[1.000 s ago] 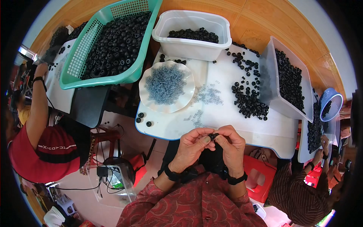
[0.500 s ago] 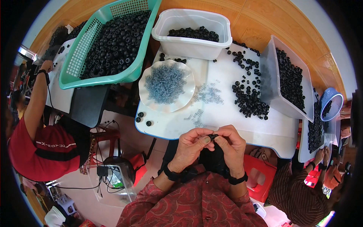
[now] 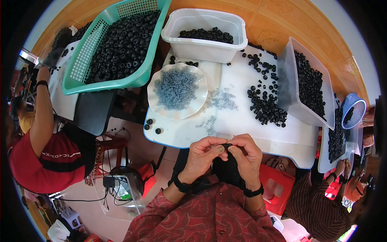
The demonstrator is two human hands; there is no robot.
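Observation:
Just off the near edge of the white table (image 3: pixel 242 143), my left hand (image 3: pixel 204 156) and my right hand (image 3: pixel 246 155) meet, fingertip to fingertip. Between their thumbs and forefingers they pinch a small black round part (image 3: pixel 226 146), mostly covered by the fingers. Beyond the left hand stands a white wavy-rimmed plate (image 3: pixel 155 103) heaped with small clear rings (image 3: pixel 175 88). More clear rings (image 3: pixel 221 99) lie scattered on the tabletop beside it. Loose black parts (image 3: pixel 267 105) are spread over the right half of the table, and a few black round pieces (image 3: pixel 158 131) sit by its left edge.
Behind the plate is a white tub (image 3: pixel 205 51) of black parts; a translucent bin (image 3: pixel 291 94) stands right. A green basket (image 3: pixel 111 85) full of black rings is at upper left. Co-workers sit on both sides, one in a red shirt (image 3: pixel 48 161). A red stool (image 3: pixel 275 189) stands right.
My hands stay nearly in place, still pinching the black part, which shows slightly less between the fingers. The left co-worker's arm has shifted a little.

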